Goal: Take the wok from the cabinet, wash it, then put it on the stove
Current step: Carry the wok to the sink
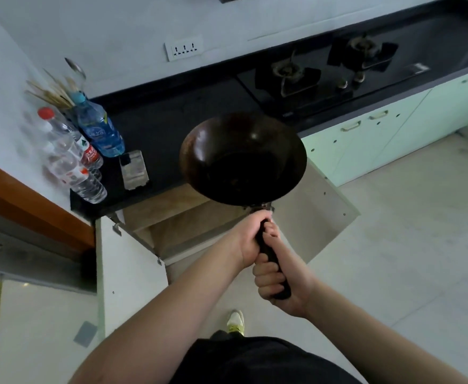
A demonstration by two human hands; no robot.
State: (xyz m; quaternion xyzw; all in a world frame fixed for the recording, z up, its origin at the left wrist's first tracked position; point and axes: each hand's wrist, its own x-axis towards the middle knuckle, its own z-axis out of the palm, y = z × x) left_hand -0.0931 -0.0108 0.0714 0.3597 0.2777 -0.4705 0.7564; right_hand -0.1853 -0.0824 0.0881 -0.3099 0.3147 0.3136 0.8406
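A dark, round wok hangs in the air over the front edge of the black counter, its bowl facing up toward me. Both hands hold its black handle. My left hand grips the handle close to the bowl, and my right hand grips the handle's end lower down. Below the wok the cabinet stands with both doors swung open, its pale wooden inside showing. The two-burner gas stove is set into the counter at the upper right. A dark sink lies beyond it at the far right.
Several plastic bottles and a holder of chopsticks crowd the counter's left corner, with a small clear box beside them. The open left door and right door jut into the floor space. Pale green cabinets run under the stove.
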